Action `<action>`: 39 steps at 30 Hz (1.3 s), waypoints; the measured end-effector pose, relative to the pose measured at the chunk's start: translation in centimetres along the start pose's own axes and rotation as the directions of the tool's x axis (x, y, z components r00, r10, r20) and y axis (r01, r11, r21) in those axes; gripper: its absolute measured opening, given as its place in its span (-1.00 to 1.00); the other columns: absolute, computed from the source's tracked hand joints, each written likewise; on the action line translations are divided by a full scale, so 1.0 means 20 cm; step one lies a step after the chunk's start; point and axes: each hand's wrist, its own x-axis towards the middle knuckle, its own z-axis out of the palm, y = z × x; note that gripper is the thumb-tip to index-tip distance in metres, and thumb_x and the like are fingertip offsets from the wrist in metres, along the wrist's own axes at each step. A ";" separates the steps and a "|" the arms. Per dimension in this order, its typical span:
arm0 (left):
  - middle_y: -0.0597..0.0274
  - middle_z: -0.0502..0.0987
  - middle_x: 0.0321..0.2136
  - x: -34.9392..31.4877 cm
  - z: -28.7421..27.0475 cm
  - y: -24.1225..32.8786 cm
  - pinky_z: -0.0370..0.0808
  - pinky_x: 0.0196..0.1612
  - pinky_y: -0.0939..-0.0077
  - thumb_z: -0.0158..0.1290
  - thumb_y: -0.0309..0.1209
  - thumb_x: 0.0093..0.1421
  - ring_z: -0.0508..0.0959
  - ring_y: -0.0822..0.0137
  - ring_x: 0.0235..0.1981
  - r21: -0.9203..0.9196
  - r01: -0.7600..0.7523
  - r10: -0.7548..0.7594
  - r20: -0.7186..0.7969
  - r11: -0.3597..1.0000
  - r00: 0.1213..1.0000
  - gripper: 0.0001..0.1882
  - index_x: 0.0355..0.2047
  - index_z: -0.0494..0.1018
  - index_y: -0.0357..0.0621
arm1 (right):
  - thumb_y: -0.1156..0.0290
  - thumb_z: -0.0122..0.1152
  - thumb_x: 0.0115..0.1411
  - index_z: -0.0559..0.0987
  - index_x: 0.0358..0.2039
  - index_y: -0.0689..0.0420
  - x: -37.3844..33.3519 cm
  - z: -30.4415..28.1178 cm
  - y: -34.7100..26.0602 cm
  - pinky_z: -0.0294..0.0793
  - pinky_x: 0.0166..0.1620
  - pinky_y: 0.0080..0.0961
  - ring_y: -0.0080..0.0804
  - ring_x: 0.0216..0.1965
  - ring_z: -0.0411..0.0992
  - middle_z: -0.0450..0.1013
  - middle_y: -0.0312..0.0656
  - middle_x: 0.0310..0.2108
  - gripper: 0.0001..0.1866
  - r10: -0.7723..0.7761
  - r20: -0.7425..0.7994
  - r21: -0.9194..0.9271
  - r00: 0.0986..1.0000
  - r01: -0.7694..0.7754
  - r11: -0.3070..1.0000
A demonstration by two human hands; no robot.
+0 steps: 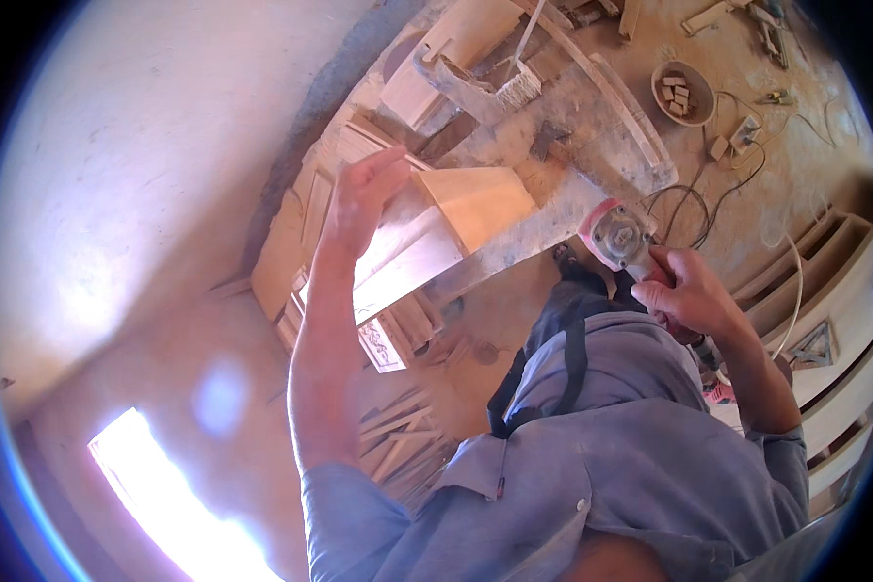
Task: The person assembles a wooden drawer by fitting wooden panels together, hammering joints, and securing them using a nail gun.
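Note:
My right hand [687, 291] is wrapped round the handle of an angle grinder [623, 238], whose head carries a pinkish-red disc. The tool is held over the near right end of a dusty workbench [543, 221]. On that bench lies a wooden piece with a box-like shape [480, 206], one face tan and another washed out by bright light. My left hand [367, 194] is raised at the left of this piece, fingers stretched out and holding nothing. Whether the hand touches the wood cannot be made out.
Wooden panels [312, 209] lean by the left wall. A bowl of wood blocks [682, 94], a socket box [744, 134] and looping black cords [713, 199] lie on the floor at the far right. Wooden frames [834, 257] stand at right; loose strips [398, 432] lie at lower left.

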 end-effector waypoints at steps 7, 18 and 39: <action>0.06 0.49 0.24 -0.03 -0.11 -0.13 0.37 0.34 0.33 0.22 -0.40 0.21 0.47 0.25 0.22 -0.193 -0.251 0.298 0.275 0.949 0.914 -0.23 0.40 0.24 -0.34 | 0.17 0.23 0.39 0.54 -0.25 0.22 0.04 -0.04 -0.33 0.38 -0.56 -0.61 -0.58 -0.62 0.43 0.48 -0.23 -0.59 -0.68 -0.172 0.063 0.164 0.983 0.160 0.973; 0.02 0.63 0.10 -0.04 -0.10 -0.20 0.39 0.27 0.45 0.17 -0.59 0.19 0.52 0.36 0.17 -0.149 -0.405 0.421 0.097 0.902 0.902 -0.32 0.35 0.33 -0.33 | -0.01 0.30 0.29 0.53 -0.17 0.33 -0.04 0.37 -1.10 0.49 -0.47 -0.46 -0.37 -0.62 0.48 0.52 -0.07 -0.57 -0.46 -0.226 0.042 -0.093 0.973 0.229 0.969; 0.06 0.44 0.25 -0.10 0.05 -0.22 0.27 0.40 0.26 0.10 -0.57 0.26 0.32 0.02 0.33 0.051 -0.611 0.613 -0.097 0.790 0.784 -0.12 0.52 -0.05 -0.09 | 0.09 0.24 0.37 0.53 -0.22 0.32 -0.04 0.56 -1.26 0.46 -0.48 -0.51 -0.44 -0.61 0.47 0.52 -0.12 -0.54 -0.56 -0.116 0.047 -0.353 0.992 0.125 0.927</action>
